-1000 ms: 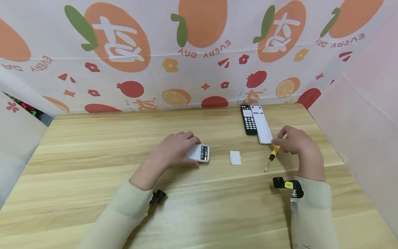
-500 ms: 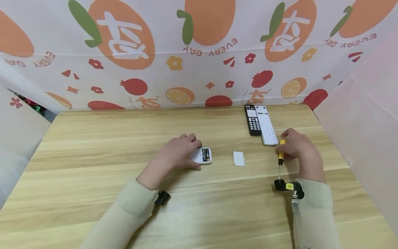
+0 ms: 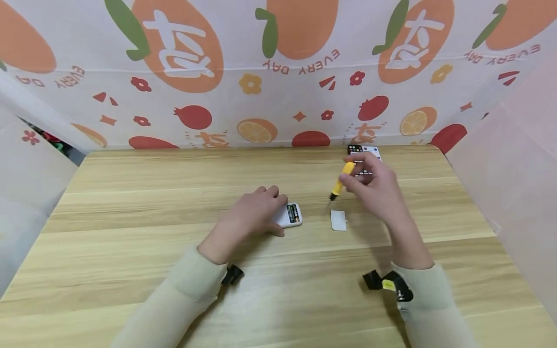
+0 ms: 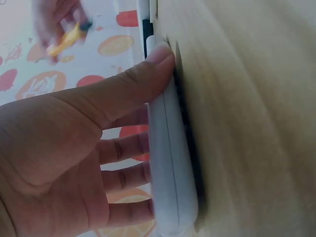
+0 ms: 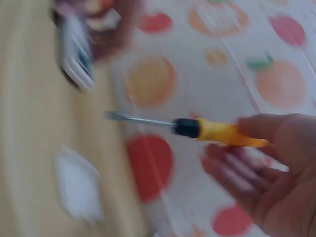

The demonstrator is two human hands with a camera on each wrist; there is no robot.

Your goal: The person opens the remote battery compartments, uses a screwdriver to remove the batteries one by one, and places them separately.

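Observation:
My left hand (image 3: 252, 212) grips a white remote control (image 3: 283, 220) flat on the table, thumb on one long side and fingers on the other. Its battery compartment is uncovered, with batteries (image 3: 293, 213) showing at the right end; the hand hides the other end. In the left wrist view the thumb presses along the remote's edge (image 4: 170, 163). My right hand (image 3: 378, 188) pinches a yellow-handled screwdriver (image 3: 344, 180) in the air, tip down to the left. The right wrist view shows its flat metal blade (image 5: 140, 120). Below it lies a small white battery cover (image 3: 338, 220).
Behind the right hand, a black remote (image 3: 354, 149) and a longer white remote (image 3: 373, 153) lie side by side at the table's back edge, partly hidden. A fruit-print cloth (image 3: 278, 96) hangs behind the wooden table (image 3: 287, 295).
My right hand has picked up the screwdriver from beside the remotes at right and carried it left, above the battery cover. The left hand keeps its grip on the white remote.

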